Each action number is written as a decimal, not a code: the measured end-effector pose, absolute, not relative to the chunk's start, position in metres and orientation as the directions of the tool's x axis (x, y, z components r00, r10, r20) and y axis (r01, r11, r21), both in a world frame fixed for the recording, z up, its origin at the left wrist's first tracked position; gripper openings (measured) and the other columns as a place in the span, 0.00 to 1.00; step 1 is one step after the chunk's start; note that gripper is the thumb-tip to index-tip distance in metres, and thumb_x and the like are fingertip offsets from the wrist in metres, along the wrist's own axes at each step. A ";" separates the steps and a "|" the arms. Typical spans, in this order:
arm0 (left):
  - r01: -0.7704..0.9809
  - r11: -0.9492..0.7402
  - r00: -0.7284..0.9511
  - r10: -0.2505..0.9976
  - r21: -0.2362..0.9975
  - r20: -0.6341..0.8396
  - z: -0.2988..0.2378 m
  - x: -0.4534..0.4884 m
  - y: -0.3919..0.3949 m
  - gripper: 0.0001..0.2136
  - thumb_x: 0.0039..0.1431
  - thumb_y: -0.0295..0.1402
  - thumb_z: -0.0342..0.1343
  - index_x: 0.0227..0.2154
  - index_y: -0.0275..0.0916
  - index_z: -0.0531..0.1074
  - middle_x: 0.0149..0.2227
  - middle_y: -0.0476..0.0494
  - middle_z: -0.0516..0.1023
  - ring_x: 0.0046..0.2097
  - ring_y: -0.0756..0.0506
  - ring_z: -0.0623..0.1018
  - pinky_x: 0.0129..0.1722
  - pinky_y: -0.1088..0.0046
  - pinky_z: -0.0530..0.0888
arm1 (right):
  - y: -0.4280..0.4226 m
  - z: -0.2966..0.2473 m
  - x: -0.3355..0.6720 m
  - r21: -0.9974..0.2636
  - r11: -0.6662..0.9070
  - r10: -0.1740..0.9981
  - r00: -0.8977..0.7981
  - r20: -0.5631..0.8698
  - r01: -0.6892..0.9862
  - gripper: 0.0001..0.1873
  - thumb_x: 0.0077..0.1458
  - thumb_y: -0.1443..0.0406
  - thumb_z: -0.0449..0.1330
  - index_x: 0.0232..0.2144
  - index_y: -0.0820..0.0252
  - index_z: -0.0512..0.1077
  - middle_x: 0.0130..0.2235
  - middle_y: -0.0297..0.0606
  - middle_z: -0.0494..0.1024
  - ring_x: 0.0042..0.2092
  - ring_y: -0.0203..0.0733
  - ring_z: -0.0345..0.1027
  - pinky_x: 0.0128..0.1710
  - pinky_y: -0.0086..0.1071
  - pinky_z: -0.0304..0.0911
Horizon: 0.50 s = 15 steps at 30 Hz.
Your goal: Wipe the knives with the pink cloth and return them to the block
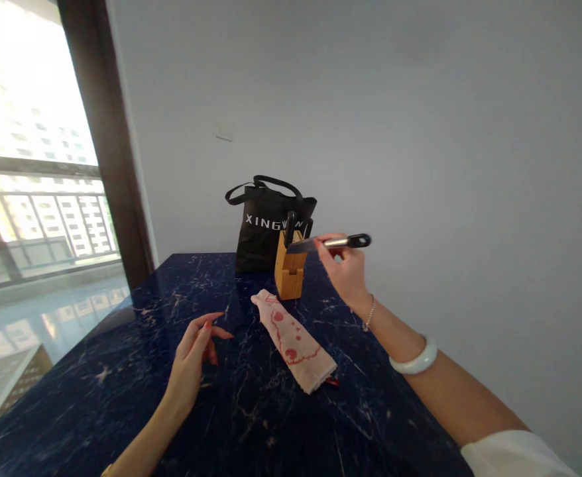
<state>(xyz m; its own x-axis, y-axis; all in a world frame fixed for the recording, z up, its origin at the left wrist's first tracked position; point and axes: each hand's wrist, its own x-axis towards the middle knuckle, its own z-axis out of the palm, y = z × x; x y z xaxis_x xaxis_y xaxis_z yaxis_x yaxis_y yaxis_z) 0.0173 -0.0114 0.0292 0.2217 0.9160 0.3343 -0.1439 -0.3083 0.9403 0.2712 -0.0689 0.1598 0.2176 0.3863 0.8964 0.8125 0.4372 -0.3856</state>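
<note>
Left hand [194,358] is resting open, empty, on the dark table [122,371]. Right hand [345,268] is gripping one knife [328,243], held level by one wooden block [289,268], blade pointing left; one cloth [295,341], one bag [266,225] nearby.

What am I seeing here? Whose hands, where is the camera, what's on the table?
No machine: a person wears one camera on the head, looking down at their own bare hands. The right hand pinches a small silver-bladed knife with a black handle near the top of a light wooden knife block. The left hand is open and empty, at the dark blue marbled table. A pink patterned cloth lies between them; a black fabric tote bag stands behind the block.
</note>
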 end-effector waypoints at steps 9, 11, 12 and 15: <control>0.012 -0.269 0.392 0.887 0.963 0.243 0.004 0.023 -0.004 0.19 0.55 0.47 0.46 0.41 0.38 0.67 0.18 0.52 0.71 0.17 0.52 0.61 0.15 0.79 0.57 | -0.042 0.155 0.330 -0.574 0.495 0.306 0.488 0.818 0.652 0.16 0.50 0.54 0.55 0.32 0.62 0.69 0.21 0.30 0.67 0.22 0.31 0.60 0.23 0.26 0.58; 0.035 -0.238 0.411 0.889 0.971 0.203 0.001 0.023 -0.002 0.20 0.54 0.48 0.46 0.42 0.38 0.66 0.17 0.52 0.70 0.15 0.53 0.59 0.13 0.80 0.54 | -0.039 0.155 0.332 -0.574 0.479 0.317 0.479 0.819 0.664 0.17 0.50 0.54 0.55 0.32 0.63 0.70 0.21 0.31 0.67 0.22 0.31 0.61 0.23 0.26 0.58; 0.042 -0.228 0.418 0.888 0.973 0.190 -0.001 0.024 -0.001 0.20 0.54 0.48 0.46 0.42 0.38 0.66 0.16 0.52 0.70 0.14 0.53 0.58 0.13 0.80 0.53 | -0.038 0.156 0.332 -0.565 0.471 0.315 0.469 0.825 0.677 0.17 0.50 0.54 0.55 0.32 0.63 0.70 0.21 0.31 0.68 0.22 0.31 0.61 0.23 0.26 0.58; 0.051 -0.214 0.434 0.884 0.975 0.172 -0.004 0.025 0.001 0.21 0.55 0.48 0.45 0.42 0.37 0.65 0.16 0.52 0.70 0.14 0.54 0.57 0.13 0.80 0.51 | -0.035 0.165 0.333 -0.523 0.433 0.341 0.403 0.849 0.734 0.16 0.51 0.55 0.54 0.32 0.63 0.70 0.21 0.31 0.68 0.23 0.32 0.62 0.24 0.26 0.58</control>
<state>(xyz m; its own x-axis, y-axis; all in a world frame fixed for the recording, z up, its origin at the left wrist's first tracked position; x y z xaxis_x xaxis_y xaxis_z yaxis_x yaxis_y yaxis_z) 0.0253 0.0008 -0.0036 0.4342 0.8843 0.1716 0.0513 -0.2145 0.9754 0.3325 -0.0351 0.1650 0.4034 0.3409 0.8491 0.7344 0.4329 -0.5227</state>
